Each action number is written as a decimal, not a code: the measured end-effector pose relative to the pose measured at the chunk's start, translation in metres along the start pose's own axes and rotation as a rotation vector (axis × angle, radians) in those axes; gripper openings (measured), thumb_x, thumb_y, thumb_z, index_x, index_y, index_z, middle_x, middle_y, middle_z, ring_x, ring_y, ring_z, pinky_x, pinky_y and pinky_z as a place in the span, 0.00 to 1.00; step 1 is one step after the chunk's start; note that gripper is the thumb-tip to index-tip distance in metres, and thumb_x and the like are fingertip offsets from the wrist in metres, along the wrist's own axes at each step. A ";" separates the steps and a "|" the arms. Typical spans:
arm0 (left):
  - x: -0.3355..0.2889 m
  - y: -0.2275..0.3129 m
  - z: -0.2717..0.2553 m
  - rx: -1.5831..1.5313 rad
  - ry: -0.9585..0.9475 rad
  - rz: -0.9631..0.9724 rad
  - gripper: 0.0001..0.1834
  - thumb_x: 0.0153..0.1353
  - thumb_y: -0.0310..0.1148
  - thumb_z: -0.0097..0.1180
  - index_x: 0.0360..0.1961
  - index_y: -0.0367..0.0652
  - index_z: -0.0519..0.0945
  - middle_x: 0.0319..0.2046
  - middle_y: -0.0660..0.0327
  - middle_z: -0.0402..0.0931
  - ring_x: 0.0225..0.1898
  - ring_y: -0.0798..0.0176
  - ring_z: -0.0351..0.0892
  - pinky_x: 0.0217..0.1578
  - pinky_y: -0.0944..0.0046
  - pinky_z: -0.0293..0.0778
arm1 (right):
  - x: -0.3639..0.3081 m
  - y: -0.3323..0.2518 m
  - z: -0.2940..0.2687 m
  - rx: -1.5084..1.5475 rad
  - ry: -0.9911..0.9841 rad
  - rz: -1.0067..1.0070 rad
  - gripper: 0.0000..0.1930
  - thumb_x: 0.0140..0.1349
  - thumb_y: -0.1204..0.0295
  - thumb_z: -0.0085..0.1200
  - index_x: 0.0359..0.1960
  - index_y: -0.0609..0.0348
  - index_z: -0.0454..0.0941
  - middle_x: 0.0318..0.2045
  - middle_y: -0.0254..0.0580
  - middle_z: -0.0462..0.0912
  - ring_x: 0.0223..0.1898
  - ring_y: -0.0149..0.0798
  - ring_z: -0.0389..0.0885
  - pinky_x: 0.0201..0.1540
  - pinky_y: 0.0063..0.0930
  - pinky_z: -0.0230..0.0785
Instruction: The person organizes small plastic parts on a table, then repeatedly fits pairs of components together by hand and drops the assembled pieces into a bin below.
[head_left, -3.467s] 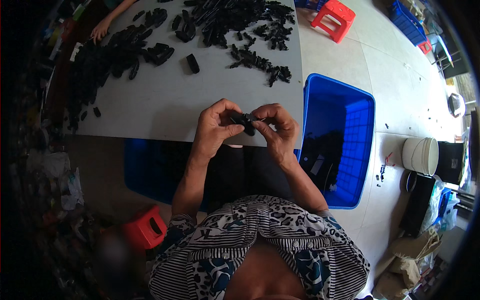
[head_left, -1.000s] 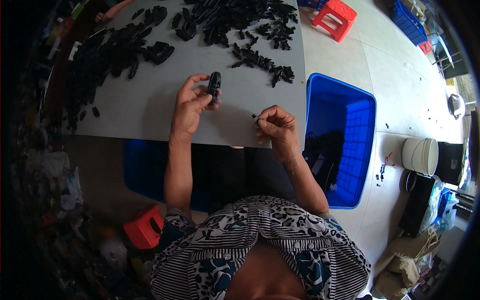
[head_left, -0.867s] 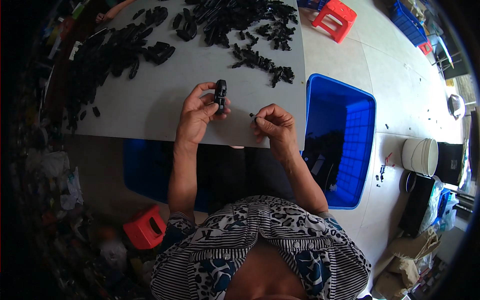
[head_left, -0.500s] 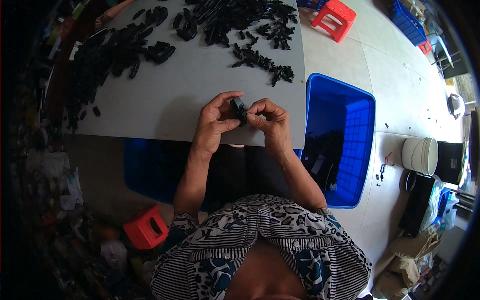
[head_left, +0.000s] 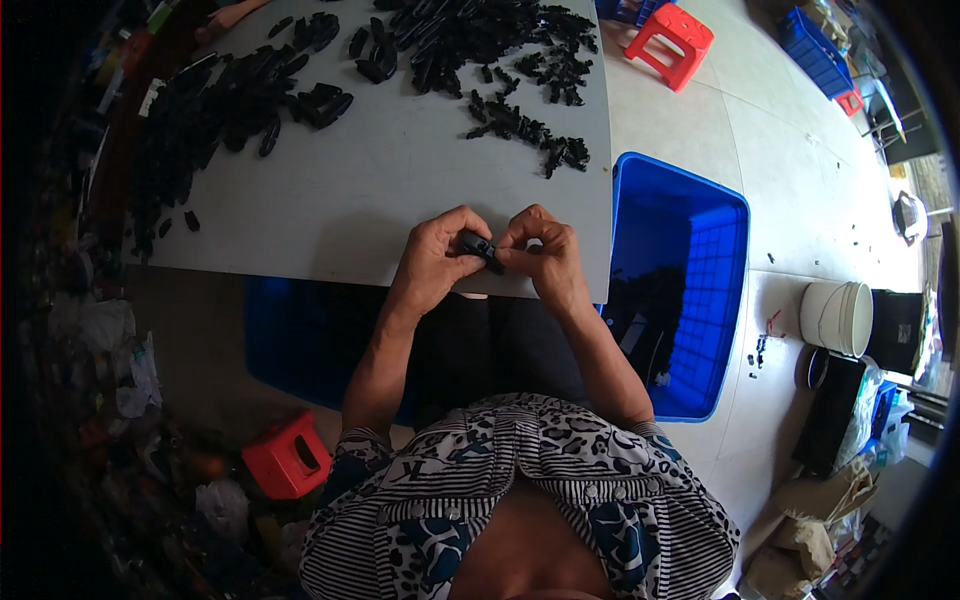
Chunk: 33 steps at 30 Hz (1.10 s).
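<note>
Over the near edge of the grey table (head_left: 300, 215), my left hand (head_left: 433, 262) grips a small black plastic part (head_left: 478, 244) between thumb and fingers. My right hand (head_left: 543, 250) pinches at the right end of the same part; its thumb and index finger touch it there. Whether a second small piece sits in the right fingertips is too small to tell. Farther off on the table lie a pile of small black clip-like pieces (head_left: 520, 125), a heap of long black parts (head_left: 450, 40), and another heap of black oval parts (head_left: 235, 100) to the left.
A deep blue crate (head_left: 735, 300) stands right of the table; another blue crate (head_left: 280, 345) is below its near edge. Red stools stand at the far right (head_left: 670, 45) and near left (head_left: 287, 455). A white bucket (head_left: 836, 318) is on the floor. Another person's hand (head_left: 222, 20) shows far left.
Both hands have come nearer to me, toward the table edge. The black part has turned from nearly upright to slanting down to the right.
</note>
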<state>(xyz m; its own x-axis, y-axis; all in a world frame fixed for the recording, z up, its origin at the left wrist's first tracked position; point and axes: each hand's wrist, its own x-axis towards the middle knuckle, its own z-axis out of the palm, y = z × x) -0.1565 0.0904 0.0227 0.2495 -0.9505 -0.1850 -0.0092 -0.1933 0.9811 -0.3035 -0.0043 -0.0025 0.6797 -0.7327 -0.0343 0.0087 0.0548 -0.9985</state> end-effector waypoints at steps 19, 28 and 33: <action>-0.021 0.004 0.004 -0.215 0.200 0.079 0.04 0.51 0.22 0.54 0.30 0.36 0.76 0.22 0.63 0.74 0.21 0.74 0.75 0.24 0.75 0.74 | -0.015 -0.010 0.013 -0.286 -0.139 -0.126 0.09 0.58 0.71 0.55 0.31 0.68 0.74 0.24 0.44 0.75 0.23 0.34 0.74 0.26 0.27 0.67; -0.078 -0.009 -0.037 -0.174 0.322 0.075 0.04 0.53 0.23 0.54 0.31 0.36 0.75 0.24 0.63 0.74 0.23 0.75 0.73 0.25 0.74 0.73 | -0.023 0.001 0.067 -0.327 -0.256 -0.186 0.09 0.57 0.73 0.56 0.34 0.67 0.75 0.26 0.48 0.78 0.28 0.40 0.77 0.33 0.31 0.68; -0.133 -0.046 -0.096 -0.065 0.258 -0.202 0.07 0.55 0.25 0.54 0.37 0.37 0.78 0.28 0.61 0.77 0.21 0.74 0.74 0.22 0.74 0.70 | -0.018 0.006 0.101 -0.491 -0.791 -0.326 0.16 0.58 0.67 0.56 0.42 0.66 0.72 0.37 0.56 0.77 0.39 0.57 0.76 0.40 0.41 0.69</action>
<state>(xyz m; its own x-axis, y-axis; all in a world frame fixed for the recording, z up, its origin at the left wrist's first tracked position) -0.0958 0.2488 0.0073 0.4767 -0.8002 -0.3638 0.1255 -0.3477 0.9292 -0.2417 0.0773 -0.0036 0.9942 0.0130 0.1066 0.0993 -0.4878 -0.8673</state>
